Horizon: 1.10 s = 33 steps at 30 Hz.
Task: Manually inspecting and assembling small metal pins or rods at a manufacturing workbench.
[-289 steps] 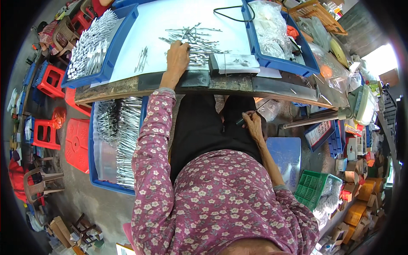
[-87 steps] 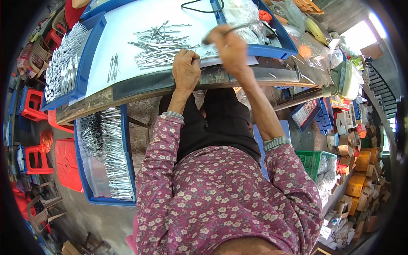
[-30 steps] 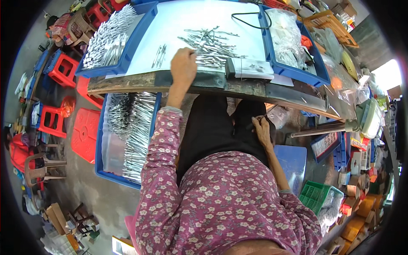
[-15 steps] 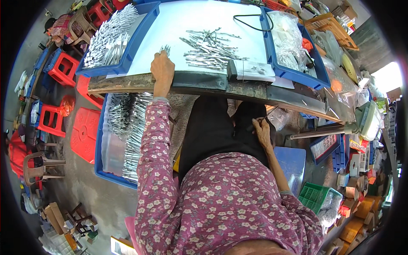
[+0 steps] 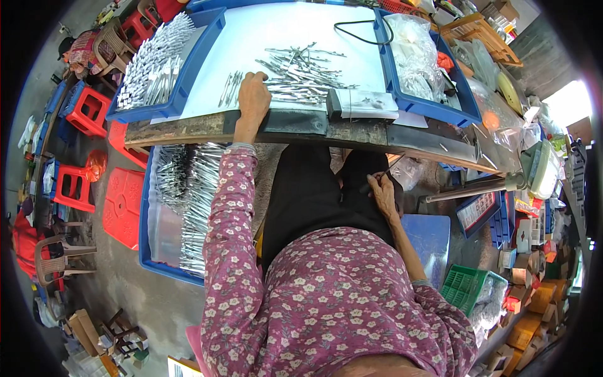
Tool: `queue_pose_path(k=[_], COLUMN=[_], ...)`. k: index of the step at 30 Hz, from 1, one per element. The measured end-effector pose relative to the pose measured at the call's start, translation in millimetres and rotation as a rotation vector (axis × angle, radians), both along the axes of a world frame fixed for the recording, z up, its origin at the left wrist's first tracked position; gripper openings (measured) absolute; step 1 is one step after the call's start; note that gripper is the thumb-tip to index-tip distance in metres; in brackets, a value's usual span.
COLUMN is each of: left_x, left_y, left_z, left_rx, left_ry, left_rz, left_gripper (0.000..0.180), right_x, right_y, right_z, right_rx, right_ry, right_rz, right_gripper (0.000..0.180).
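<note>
Over the counter's (image 5: 188, 129) near edge, the left hand (image 5: 253, 94) stretches forward on a straight arm, palm down, fingers loosely curled and resting beside the heap of thin metal pieces (image 5: 301, 75) on the white sheet (image 5: 282, 31). Just right of the heap lies a flat grey packet (image 5: 363, 103); clear plastic bags (image 5: 414, 56) fill the blue tray (image 5: 455, 100) beyond. Down at the lap, the right hand (image 5: 383, 195) bends at the elbow, its grip pinched on a slim dark tool (image 5: 372, 183).
</note>
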<state>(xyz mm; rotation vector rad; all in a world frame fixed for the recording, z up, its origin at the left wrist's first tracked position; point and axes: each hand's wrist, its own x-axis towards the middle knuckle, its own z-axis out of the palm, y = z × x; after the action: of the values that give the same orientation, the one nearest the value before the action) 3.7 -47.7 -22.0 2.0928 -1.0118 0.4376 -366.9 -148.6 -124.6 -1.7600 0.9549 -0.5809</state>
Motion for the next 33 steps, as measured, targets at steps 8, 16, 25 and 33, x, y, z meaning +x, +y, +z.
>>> queue_pose_path(k=[8,16,25,33], left_x=[5.7,4.2,14.4,9.9], left_y=[-9.4,-11.5,-9.4,-10.3], left_z=[-9.2,-7.3,-15.2,-6.8], left_rx=[0.063,0.068,0.115,0.215], left_ry=[-0.115,-0.026,-0.040,0.010], left_rz=[-0.120,-0.171,-0.189,-0.172], left_gripper=[0.017,0.013,0.012,0.015], right_x=[1.1,-3.7,-6.9,-7.1], right_y=[2.6,1.3,5.4,-31.1], right_z=[1.7,4.4,31.1,158.5], right_rx=[-0.007,-0.029,-0.338,-0.591], right_ry=[0.013,0.005,-0.006,0.007], right_rz=[-0.003,-0.009,-0.024,-0.056], right_gripper=[0.026,0.025,0.018,0.013])
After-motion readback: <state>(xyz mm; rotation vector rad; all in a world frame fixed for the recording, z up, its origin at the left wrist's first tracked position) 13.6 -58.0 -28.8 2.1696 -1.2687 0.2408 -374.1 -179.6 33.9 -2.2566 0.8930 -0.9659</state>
